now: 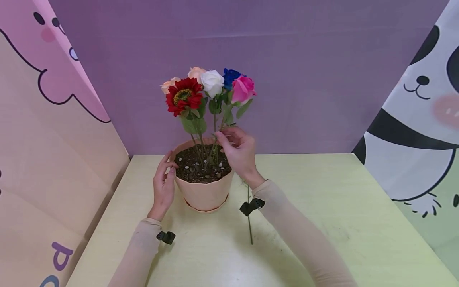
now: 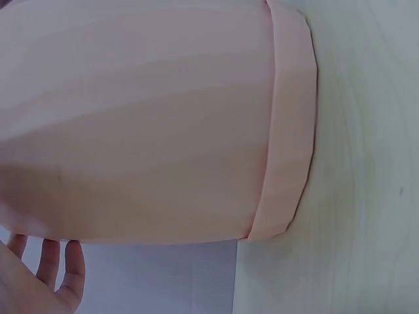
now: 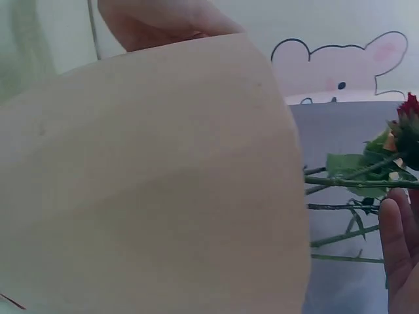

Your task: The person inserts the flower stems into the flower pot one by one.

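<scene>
A peach flowerpot [image 1: 204,195] filled with dark soil holds several artificial flowers: a red sunflower-like bloom [image 1: 184,97], a white rose [image 1: 213,83], a blue rose [image 1: 231,77], a pink rose [image 1: 244,89] and peach roses [image 1: 196,73]. My left hand [image 1: 165,187] grips the pot's left rim. In the left wrist view, fingertips [image 2: 73,261] lie against the pot's side. My right hand [image 1: 239,149] pinches a stem below the pink rose, above the pot's right rim; the right wrist view shows it beside the green stems [image 3: 350,208].
A loose green stem [image 1: 250,231] lies on the pale table [image 1: 305,199] right of the pot, its upper part hidden behind the right wrist. A purple backdrop [image 1: 305,79] stands behind, with cartoon-printed panels at left and right. Both wrists wear small black cameras.
</scene>
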A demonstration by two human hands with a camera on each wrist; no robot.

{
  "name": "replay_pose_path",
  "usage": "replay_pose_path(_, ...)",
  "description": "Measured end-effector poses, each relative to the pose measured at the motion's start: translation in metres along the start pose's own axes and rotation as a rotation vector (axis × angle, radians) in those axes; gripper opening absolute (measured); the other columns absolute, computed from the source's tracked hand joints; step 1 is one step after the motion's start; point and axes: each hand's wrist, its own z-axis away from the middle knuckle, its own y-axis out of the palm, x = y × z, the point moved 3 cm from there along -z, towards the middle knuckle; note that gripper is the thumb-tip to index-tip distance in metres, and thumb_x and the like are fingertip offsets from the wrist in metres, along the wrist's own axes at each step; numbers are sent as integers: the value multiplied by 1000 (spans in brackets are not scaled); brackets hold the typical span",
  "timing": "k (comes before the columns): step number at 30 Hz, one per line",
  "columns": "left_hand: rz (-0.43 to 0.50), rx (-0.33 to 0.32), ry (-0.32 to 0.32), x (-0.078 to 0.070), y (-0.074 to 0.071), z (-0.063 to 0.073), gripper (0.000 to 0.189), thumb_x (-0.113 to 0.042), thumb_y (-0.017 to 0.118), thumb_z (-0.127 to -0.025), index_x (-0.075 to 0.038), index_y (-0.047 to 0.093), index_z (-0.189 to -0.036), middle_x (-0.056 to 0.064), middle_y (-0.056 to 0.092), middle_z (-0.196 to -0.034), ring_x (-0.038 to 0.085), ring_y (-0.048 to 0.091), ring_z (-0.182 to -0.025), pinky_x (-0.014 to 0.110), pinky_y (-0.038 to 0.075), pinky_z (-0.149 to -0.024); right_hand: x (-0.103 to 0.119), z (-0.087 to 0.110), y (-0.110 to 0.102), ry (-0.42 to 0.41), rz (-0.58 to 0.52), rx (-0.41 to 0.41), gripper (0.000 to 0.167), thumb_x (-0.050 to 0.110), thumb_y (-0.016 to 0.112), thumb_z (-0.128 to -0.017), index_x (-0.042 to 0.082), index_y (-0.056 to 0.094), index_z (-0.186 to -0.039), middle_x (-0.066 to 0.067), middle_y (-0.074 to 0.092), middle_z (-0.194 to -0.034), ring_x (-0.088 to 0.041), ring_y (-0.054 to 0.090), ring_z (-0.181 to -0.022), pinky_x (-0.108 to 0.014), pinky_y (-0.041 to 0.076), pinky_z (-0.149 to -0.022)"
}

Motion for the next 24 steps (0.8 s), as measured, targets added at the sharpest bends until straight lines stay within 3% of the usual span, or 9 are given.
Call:
replay_pose_path(3,-7,0,-5,-1,1,0,27,-15,46,-109,5,64,-115,14,46,-167,37,42,-155,21,42,-93,-2,2,6,2,23,21,10,2,75,-97,-6,77,-104,-25,77,-92,-2,72,-75,-25,60,-63)
replay_pose_path(9,10,-14,-12,2,2,1,28,-14,47,-109,5,64,-121,12,47,-167,36,48,-148,20,42,-93,-4,3,20,-40,71,95,11,2,74,-97,-5,78,-104,-25,78,-94,-30,75,-79,-20,55,-63)
replay_pose_path(11,11,-18,-9,2,2,1,28,-13,47,-108,5,64,-121,13,47,-167,37,48,-149,20,42,-92,-4,4,24,-62,81,120,11,2,74,-97,-5,78,-105,-24,79,-94,-35,75,-79,-23,54,-61)
replay_pose_path(18,10,-29,-13,2,2,1,30,-15,47,-108,4,63,-125,11,48,-166,35,51,-143,22,41,-94,-17,7,36,-100,166,135,12,6,73,-99,-3,78,-104,-18,80,-92,-24,70,-73,-26,47,-52)
replay_pose_path(24,31,-30,-6,2,4,2,30,-16,48,-109,6,61,-125,10,48,-166,33,51,-141,22,41,-94,-26,10,38,-103,195,119,11,6,71,-100,-3,77,-102,-20,79,-89,-23,64,-65,-29,45,-48)
